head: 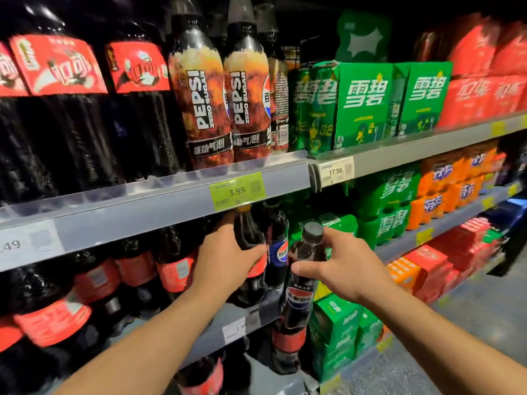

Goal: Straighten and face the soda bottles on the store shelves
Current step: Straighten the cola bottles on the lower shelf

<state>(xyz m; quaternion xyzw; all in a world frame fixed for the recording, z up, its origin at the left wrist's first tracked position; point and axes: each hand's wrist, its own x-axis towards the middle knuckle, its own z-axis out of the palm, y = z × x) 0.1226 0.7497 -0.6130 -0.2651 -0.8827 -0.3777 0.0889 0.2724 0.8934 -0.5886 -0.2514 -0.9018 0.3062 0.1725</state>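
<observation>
Left hand [225, 260] is closed round a cola bottle with a red label [247, 232], the thumb lying across its front and the fingers hidden behind it. This bottle stands upright on the middle shelf [142, 220], at the right end of the row of red-labelled colas. Its long axis is vertical and its top is partly hidden under the shelf rail above. The label is mostly covered by the hand, so I cannot tell which way it faces.

Right hand [348, 269] grips a Pepsi bottle with a dark cap [298, 297] at the shoulder. The thumb crosses the front just under the neck, and the other fingers curl round the far side below the cap. This bottle is held in front of the middle shelf edge, not standing on it. Its long axis is nearly vertical, cap up, and the top leans a little to the right. The round Pepsi logo on its label faces the camera.

Between the two held bottles stands another Pepsi bottle with a blue label [278, 246], just beside the cola bottle. On the upper shelf two Pepsi Zero Sugar bottles [202, 104] stand upright with the labels facing out, above a yellow-green price tag [237, 192] reading 3.99. To the right are green Sprite packs [362, 104].
</observation>
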